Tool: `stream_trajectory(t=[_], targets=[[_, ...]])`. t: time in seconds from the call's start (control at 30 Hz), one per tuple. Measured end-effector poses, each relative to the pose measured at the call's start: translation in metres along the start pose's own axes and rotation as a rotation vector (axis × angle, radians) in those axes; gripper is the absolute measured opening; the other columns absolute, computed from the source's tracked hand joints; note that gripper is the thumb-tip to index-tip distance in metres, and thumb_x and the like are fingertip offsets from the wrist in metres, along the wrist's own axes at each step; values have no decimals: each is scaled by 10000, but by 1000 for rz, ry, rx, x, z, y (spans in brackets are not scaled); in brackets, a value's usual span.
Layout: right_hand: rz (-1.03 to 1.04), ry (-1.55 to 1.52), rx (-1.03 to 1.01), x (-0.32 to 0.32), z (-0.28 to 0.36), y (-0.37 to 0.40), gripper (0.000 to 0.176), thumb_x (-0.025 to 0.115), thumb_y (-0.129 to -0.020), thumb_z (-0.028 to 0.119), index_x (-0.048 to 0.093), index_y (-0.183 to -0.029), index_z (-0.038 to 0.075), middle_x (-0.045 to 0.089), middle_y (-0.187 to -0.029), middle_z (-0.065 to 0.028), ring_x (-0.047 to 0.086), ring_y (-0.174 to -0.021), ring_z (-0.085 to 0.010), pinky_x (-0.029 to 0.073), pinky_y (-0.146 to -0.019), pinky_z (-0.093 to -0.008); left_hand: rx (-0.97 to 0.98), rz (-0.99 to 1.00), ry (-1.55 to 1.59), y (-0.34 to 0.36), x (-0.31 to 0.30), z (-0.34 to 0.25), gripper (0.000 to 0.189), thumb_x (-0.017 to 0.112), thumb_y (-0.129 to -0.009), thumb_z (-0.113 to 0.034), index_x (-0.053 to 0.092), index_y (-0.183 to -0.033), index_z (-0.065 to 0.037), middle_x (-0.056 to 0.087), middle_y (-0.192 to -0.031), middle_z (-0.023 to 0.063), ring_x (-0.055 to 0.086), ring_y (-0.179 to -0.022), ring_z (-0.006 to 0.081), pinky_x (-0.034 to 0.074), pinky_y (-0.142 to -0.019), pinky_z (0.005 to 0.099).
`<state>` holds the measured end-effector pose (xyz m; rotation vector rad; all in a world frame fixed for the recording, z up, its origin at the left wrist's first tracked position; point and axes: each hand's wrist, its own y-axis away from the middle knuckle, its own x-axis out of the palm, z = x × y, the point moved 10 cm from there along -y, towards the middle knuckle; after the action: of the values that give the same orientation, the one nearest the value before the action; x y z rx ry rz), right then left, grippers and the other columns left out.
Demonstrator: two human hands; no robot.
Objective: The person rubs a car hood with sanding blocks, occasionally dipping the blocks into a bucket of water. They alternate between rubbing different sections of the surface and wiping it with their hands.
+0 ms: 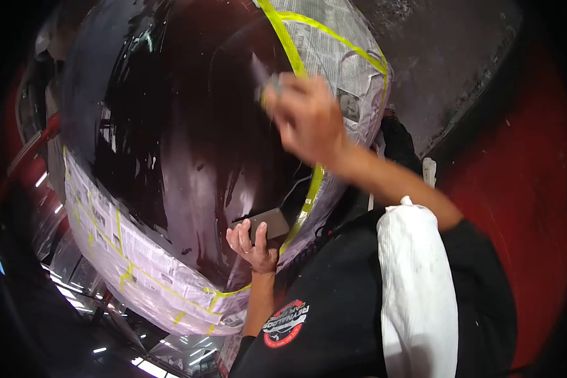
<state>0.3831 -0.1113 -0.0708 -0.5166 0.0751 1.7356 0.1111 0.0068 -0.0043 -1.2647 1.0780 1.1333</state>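
Across the middle and left of the dark panel (189, 107) lies an open stretch where a hand could pass. The right hand (305, 120) and its blurred tool (259, 72) block the far right; nearer, the left hand (253, 246) and grey block (272, 225) stand in the way, beside the taped newspaper border (324, 38).

A white cloth (419, 290) drapes across a black shirt (343, 271) beside red floor (516, 183).

And there, printed on the black shirt (343, 283), a round badge (286, 324) reads "REYNALDOS CAR CARE", its lower lettering too small; on the newspaper sheets (326, 47), dense print blurs past reading.
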Motion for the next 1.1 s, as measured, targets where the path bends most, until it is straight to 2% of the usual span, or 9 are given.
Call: stream_trajectory(t=[0.03, 0.1, 0.2, 0.33, 0.53, 0.67, 0.8, 0.9, 1.1], targets=[[-89, -12, 37, 2, -18, -20, 164, 729, -830, 110, 740, -994, 110, 670, -1066, -152, 633, -946, -363, 517, -810, -462, -6, 6, 2, 1, 2, 1, 392, 688, -891, -287, 605, -1248, -147, 505, -1407, 137, 434, -1329, 373, 340, -1123, 586], [-49, 18, 51, -2, -13, -11, 144, 728, -840, 110, 744, -983, 103, 670, -1056, -168, 633, -946, -367, 520, -818, -462, 2, 20, 3, 3, -1, 5, 392, 686, -892, -299, 608, -1246, -149, 508, -1405, 136, 432, -1331, 373, 338, -1125, 582], [22, -160, -42, -3, 31, 53, 108, 708, -791, 95, 692, -897, 113, 631, -1036, -176, 597, -954, -394, 498, -825, -494, 1, 13, -10, 3, 1, 3, 393, 687, -889, -306, 609, -1243, -154, 512, -1397, 140, 431, -1332, 375, 335, -1125, 575], [-89, 0, 74, 2, -38, -20, 124, 672, -814, 100, 675, -937, 113, 613, -998, -167, 585, -948, -381, 501, -812, -482, 3, 5, -12, 5, 3, 4, 389, 680, -893, -305, 610, -1243, -150, 519, -1390, 142, 433, -1328, 383, 339, -1122, 576], [27, -49, 9, -10, 20, 53, 204, 735, -811, 101, 712, -1013, 96, 636, -1049, -175, 613, -937, -341, 525, -791, -435, 16, 24, -15, 8, -1, 5, 404, 707, -864, -258, 610, -1239, -141, 512, -1389, 145, 471, -1284, 391, 346, -1113, 576], [-62, 21, 73, -11, -7, 8, 187, 738, -823, 98, 727, -1010, 96, 631, -1029, -158, 614, -925, -331, 526, -776, -422, -1, 11, -2, 1, 4, 2, 421, 707, -850, -247, 609, -1245, -140, 509, -1391, 147, 467, -1290, 389, 343, -1119, 578], [18, -42, 73, -14, 13, 56, 159, 738, -815, 106, 715, -972, 89, 639, -1025, -153, 609, -926, -340, 521, -774, -428, 16, 24, -19, 1, 1, 4, 435, 711, -836, -240, 608, -1248, -143, 502, -1401, 140, 454, -1304, 386, 337, -1123, 579], [-52, 1, 91, -14, -5, 13, 295, 810, -752, 60, 733, -1037, 72, 644, -994, -160, 628, -913, -334, 516, -799, -407, 0, 3, -2, -2, -1, 0, 417, 694, -844, -214, 608, -1246, -148, 502, -1403, 137, 450, -1307, 385, 334, -1127, 575], [32, -32, 93, -14, 2, 40, 227, 788, -775, 66, 729, -994, 67, 646, -998, -136, 621, -913, -331, 510, -787, -417, -14, 24, 12, 3, 0, 5, 396, 708, -851, -220, 619, -1233, -163, 512, -1398, 126, 447, -1303, 368, 335, -1122, 579]])
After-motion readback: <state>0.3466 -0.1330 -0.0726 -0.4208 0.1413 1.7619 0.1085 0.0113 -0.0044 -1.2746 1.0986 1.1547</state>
